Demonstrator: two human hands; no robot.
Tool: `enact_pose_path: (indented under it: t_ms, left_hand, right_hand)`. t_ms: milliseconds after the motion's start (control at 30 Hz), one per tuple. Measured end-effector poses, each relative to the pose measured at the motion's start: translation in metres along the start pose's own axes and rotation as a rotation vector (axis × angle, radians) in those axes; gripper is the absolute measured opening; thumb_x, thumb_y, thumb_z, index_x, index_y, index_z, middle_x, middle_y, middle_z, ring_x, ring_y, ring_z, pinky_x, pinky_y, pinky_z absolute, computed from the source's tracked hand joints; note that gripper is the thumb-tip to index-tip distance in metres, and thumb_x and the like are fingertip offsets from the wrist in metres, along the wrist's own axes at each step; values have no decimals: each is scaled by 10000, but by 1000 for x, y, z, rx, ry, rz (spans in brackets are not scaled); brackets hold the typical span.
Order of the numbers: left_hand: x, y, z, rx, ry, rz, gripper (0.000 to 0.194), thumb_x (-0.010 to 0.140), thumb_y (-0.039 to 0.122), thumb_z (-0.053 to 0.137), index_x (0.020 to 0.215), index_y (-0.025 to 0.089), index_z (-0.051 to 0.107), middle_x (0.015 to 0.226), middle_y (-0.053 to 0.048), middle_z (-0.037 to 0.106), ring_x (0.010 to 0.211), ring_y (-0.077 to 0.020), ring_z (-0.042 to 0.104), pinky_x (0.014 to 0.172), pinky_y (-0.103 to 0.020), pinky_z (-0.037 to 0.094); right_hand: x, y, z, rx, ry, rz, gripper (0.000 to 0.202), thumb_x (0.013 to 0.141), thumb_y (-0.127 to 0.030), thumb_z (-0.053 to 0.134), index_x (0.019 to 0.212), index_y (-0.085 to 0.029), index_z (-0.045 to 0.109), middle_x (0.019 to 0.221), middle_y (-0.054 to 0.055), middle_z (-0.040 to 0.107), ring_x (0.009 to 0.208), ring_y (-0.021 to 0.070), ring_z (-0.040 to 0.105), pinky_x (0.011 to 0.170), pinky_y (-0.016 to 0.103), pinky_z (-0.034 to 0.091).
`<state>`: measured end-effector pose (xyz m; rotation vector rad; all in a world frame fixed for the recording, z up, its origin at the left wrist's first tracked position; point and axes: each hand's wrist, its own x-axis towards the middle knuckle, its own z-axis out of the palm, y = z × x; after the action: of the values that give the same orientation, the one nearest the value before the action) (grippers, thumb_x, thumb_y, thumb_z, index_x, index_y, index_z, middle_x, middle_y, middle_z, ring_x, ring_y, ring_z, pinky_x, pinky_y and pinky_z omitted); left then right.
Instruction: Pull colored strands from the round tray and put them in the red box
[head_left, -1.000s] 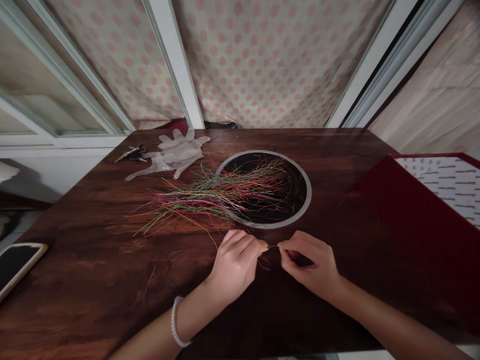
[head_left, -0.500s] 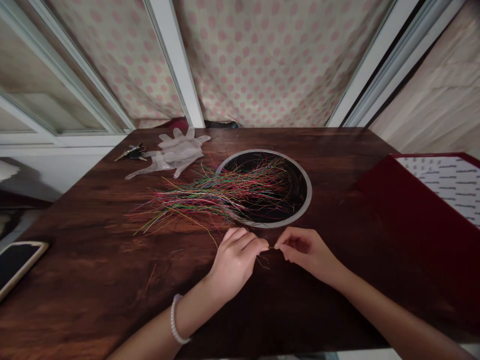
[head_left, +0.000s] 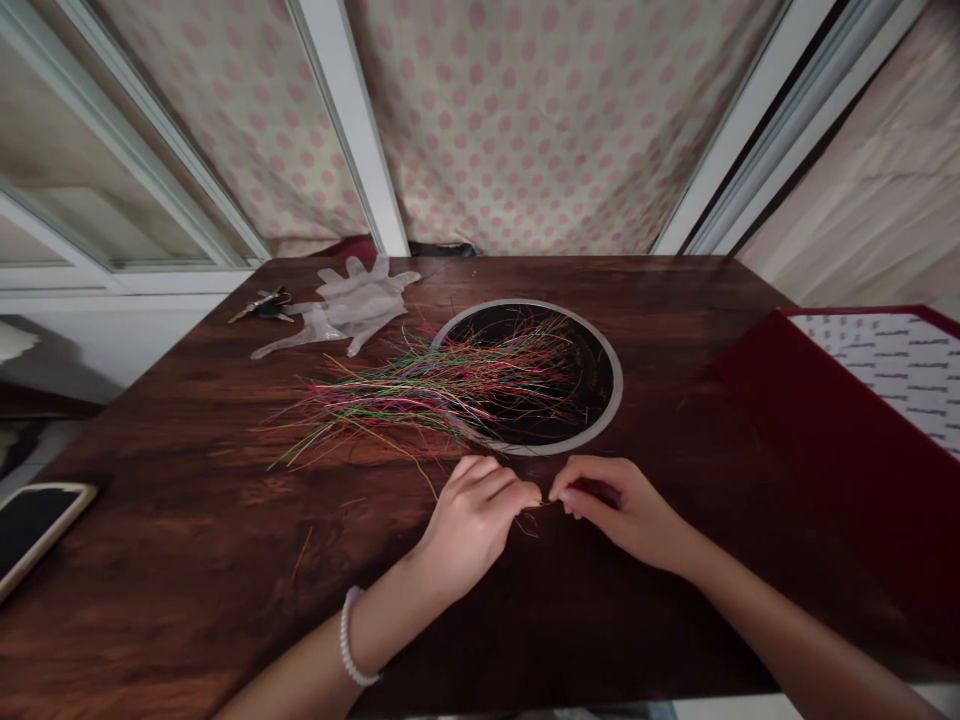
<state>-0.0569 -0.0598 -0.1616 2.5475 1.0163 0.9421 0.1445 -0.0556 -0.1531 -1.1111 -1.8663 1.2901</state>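
Note:
A thin yellow wire (head_left: 420,468) runs from the edge of the bundle into my left hand (head_left: 472,515), which is closed on it with thumb and forefinger pinched. My right hand (head_left: 622,508) pinches the wire's other end, the two sets of fingertips almost touching. A loose loop of thin wire hangs just under the left fingertips. Beyond both hands lies a loose bundle of thin multicoloured wires (head_left: 390,395), partly resting on a round black plate with a pale rim (head_left: 616,390).
Clear plastic gloves (head_left: 352,305) and keys (head_left: 266,305) lie at the back left of the dark wooden table (head_left: 225,560). A phone (head_left: 37,525) is at the left edge. An open dark red box or folder (head_left: 795,430) stands at the right.
My right fingertips have shifted very slightly, staying close to the left ones. The wire between them looks a little more bent. The bundle and other things have not moved.

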Motion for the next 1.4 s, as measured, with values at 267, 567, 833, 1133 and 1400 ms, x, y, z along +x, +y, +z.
enact_pose_path:
  t_ms: [267, 567, 833, 1133, 1400]
  left_hand:
    - [-1, -1, 0, -26, 18, -18, 227, 890, 110, 416, 778, 169, 605, 660, 4, 624, 637, -142, 477, 667, -292, 338]
    - [-1, -1, 2, -37, 14, -12, 217, 880, 97, 422, 772, 170, 596, 674, 6, 647, 636, -136, 505, 648, -286, 372]
    - [-1, 1, 4, 18, 71, -31, 177, 862, 97, 461, 823, 175, 615, 718, -4, 668, 674, -145, 528, 685, -304, 395]
    - [0, -1, 5, -44, 111, -118, 139, 850, 121, 499, 822, 183, 620, 728, -12, 664, 676, -148, 540, 681, -306, 400]
    - [1, 0, 5, -146, 243, -138, 124, 830, 85, 518, 822, 156, 618, 699, -34, 632, 665, -150, 531, 657, -304, 415]
  right_hand:
    - [-1, -1, 4, -161, 63, -73, 112, 830, -201, 540, 770, -160, 626, 677, 4, 581, 612, 111, 495, 565, 226, 382]
    - [-1, 0, 4, -171, 66, -61, 119, 817, -195, 564, 755, -158, 659, 653, 4, 591, 600, 111, 508, 549, 224, 384]
    - [-1, 1, 4, -175, 131, -63, 109, 823, -207, 557, 785, -173, 653, 710, 17, 633, 658, 139, 560, 611, 253, 429]
    - [0, 0, 3, -50, 187, -17, 108, 834, -241, 558, 825, -181, 648, 758, 32, 653, 683, 148, 586, 621, 262, 464]
    - [-2, 4, 6, 123, 266, -20, 109, 799, -256, 619, 874, -183, 591, 776, 18, 607, 691, 123, 580, 623, 232, 488]
